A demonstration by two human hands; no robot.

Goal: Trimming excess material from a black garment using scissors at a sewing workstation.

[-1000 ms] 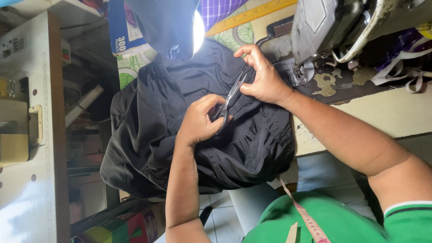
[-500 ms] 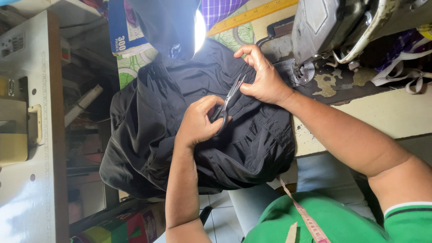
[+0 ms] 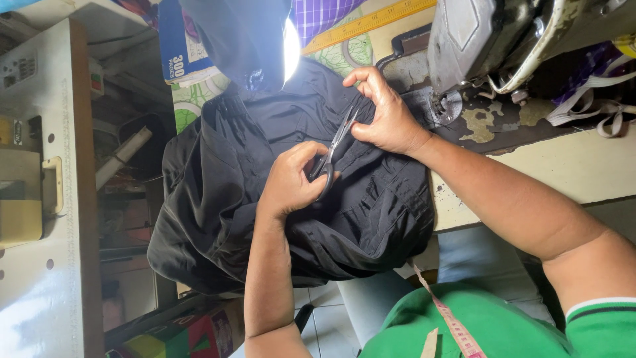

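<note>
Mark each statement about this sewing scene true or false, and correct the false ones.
1. The left hand holds the scissors. True.
2. The garment is white. False: it is black.
3. The right hand pinches the garment near the scissor tips. True.
4. The ruler is blue. False: it is yellow.
5. A measuring tape lies over the green shirt. True.

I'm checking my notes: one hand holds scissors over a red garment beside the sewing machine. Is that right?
Not quite: the garment is black, not red. The head view shows the left hand holding scissors over it beside the sewing machine, while the right hand pinches the fabric.
</note>
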